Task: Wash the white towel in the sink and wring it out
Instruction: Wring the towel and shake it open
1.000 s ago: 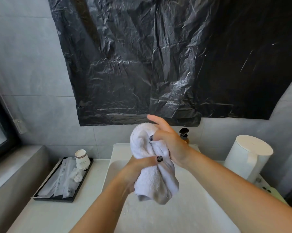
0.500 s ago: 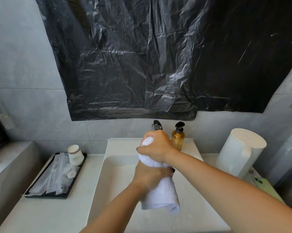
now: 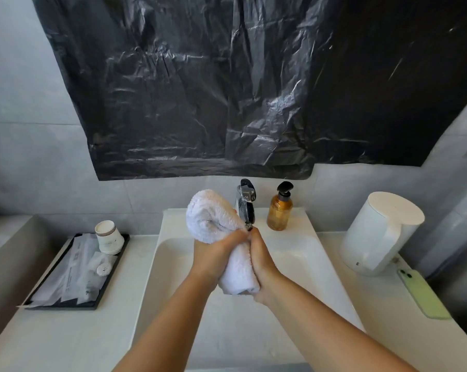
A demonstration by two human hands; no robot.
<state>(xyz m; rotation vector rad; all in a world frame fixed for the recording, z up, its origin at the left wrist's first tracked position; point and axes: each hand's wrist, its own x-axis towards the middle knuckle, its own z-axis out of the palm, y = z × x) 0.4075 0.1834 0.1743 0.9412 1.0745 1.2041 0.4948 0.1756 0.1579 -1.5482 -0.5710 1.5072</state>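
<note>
hands: from where I'm watching, the left hand [image 3: 215,255] and right hand [image 3: 261,260] are both wrapped round the lower half of the white towel [image 3: 221,232], side by side and touching. Grip on both is fully curled, fingers clamped on the cloth.

towel: rolled into a fat sausage, held upright-ish over the sink [image 3: 302,261], top end bulging free above the hands, bottom end poking out under them. It's not resting in the basin.

step, my read: looks like the wringing part. To do it well I'd twist the two hands in opposite directions, keep the roll low over the basin so drips land inside, then shift the grip up to squeeze that fat top end too.

faucet: chrome tap [image 3: 246,202] just behind the towel; can't tell if any water is running.

bottle: amber pump soap bottle [image 3: 280,210] on the sink's back ledge, looks mostly full.

tray: black tray [image 3: 111,277] on the table to the left, holding sealed sachets, a small round packet and a stack of paper cups [image 3: 108,237].

right side: white lidded kettle [image 3: 380,234], contents hidden, and a green phone [image 3: 423,294] near it.

far: black plastic sheet [image 3: 227,84] taped on the wall.
</note>
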